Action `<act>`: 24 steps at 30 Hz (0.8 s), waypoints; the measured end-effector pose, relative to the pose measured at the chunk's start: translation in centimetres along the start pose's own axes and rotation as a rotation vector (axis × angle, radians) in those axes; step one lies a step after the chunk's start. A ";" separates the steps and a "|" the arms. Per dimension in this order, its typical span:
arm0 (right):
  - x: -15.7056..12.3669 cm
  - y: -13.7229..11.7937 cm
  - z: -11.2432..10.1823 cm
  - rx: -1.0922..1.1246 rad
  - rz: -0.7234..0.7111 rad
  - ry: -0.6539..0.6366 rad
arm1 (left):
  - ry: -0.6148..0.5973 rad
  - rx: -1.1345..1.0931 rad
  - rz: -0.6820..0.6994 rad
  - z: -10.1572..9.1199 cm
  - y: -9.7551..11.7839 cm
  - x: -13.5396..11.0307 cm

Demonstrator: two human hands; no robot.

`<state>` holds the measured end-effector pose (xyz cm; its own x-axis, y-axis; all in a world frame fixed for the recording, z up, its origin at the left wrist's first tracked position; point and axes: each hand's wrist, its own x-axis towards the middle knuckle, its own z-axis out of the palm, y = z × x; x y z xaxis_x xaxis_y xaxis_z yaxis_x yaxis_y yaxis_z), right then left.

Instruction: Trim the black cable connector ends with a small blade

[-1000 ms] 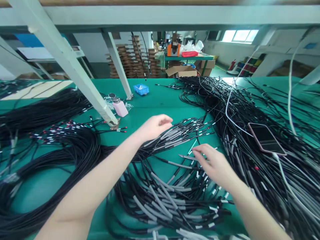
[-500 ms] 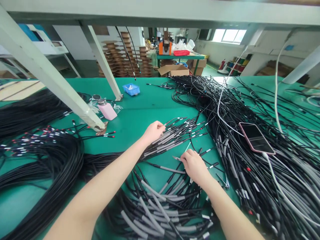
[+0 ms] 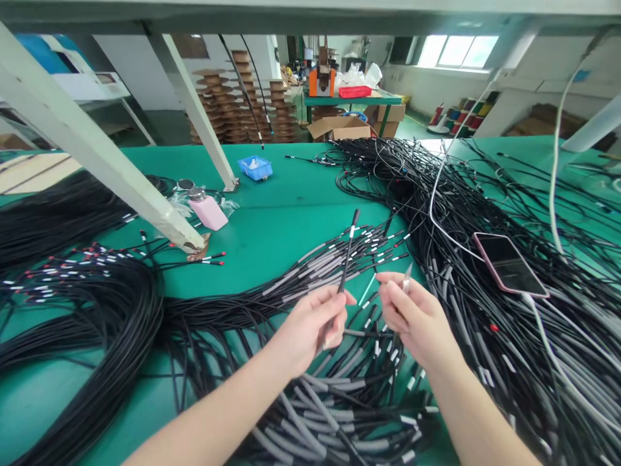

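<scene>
In my left hand (image 3: 317, 323) a black cable (image 3: 348, 255) is gripped near its end. The end points up and bears a white label. My right hand (image 3: 412, 314), a short way to the right, is closed around a small knife (image 3: 407, 277) whose pointed metal blade sticks up past the thumb. Most of its handle is hidden by the fingers. Behind my hands lies a bundle of cables (image 3: 323, 262) with grey sleeves and white labels. Below my hands, more cables with ribbed grey sleeves (image 3: 310, 414) lie in a loose curved pile.
A thin pale green stick (image 3: 367, 289) lies between my hands. On the right, a phone (image 3: 510, 264) with white cords rests on a big cable heap (image 3: 451, 213). A pink bottle (image 3: 208, 211), a blue tray (image 3: 255, 168) and a metal post (image 3: 191, 241) stand left. Coiled cables (image 3: 130, 310) lie front left.
My left hand has come back from the far bundle with one cable raised in it. My right hand has moved right and turned, so the blade now points up.
</scene>
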<state>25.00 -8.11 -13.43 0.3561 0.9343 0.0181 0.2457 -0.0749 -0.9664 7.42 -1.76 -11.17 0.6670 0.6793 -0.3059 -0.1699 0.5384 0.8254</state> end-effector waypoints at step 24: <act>-2.8 -0.5 3.8 0.457 0.324 -0.594 | 0.341 -0.244 0.042 -0.9 -2.2 -2.6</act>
<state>20.48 -9.41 -14.00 -0.2229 0.9290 -0.2953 -0.2254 -0.3438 -0.9116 5.36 -4.25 -12.57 0.3846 0.8075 -0.4473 -0.3860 0.5809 0.7166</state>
